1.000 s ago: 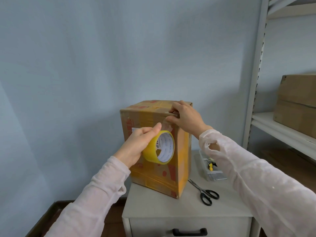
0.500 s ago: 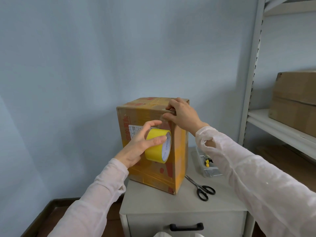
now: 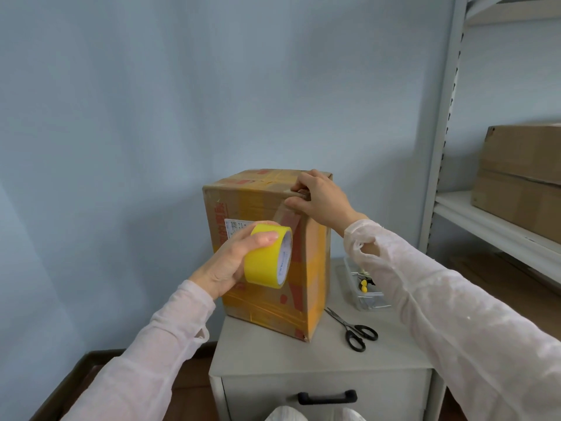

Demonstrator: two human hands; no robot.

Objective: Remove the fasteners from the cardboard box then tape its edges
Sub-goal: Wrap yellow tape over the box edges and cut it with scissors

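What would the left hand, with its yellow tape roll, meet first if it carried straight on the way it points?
Probably the cardboard box: the tape roll would touch its front face near the white label; depth is unclear.

head-worn view, facing forward and down, near cabinet top (image 3: 261, 354)

Your left hand (image 3: 226, 262) grips the yellow tape roll (image 3: 264, 264) in front of the cardboard box (image 3: 252, 202), which stands upright on a grey drawer cabinet (image 3: 273, 354). Your right hand (image 3: 323, 199) clasps the box's top edge near its front corner, with the thumb on the face below. To the right of the box lie black scissors (image 3: 355, 331) and a clear tray (image 3: 365, 294).
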